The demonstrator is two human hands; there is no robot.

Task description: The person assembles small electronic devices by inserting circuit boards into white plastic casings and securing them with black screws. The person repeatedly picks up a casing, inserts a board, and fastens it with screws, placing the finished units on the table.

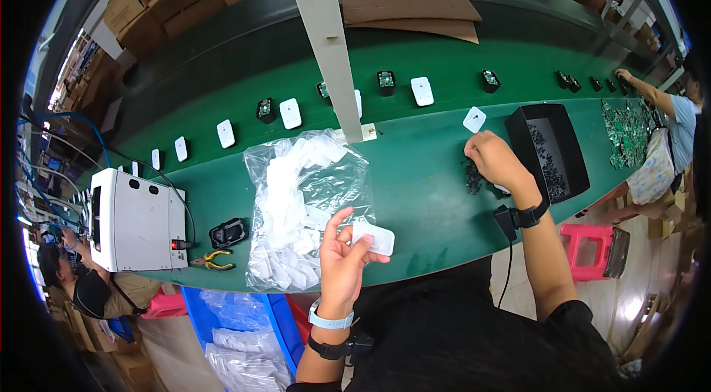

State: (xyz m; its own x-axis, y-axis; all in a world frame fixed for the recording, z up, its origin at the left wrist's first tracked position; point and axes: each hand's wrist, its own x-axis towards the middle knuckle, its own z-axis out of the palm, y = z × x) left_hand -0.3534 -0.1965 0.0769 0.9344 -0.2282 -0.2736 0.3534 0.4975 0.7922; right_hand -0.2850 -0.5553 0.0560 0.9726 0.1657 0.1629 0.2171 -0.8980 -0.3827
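Note:
My left hand grips a white plastic cover between thumb and fingers, just right of a clear plastic bag full of similar white covers. To the right, my right hand is closed in a pinch beside a small pile of black parts on the green table. Whatever its fingertips hold, if anything, is hidden. Just beyond that hand lies another white cover with a dark spot in its middle. A black open box with many small black parts inside stands right of my right hand.
Along the green belt sit white covers and black housings with green circuit boards. A pale post rises mid-table. A white machine, yellow-handled pliers and a blue bin are leftward. Another person's arm reaches in far right.

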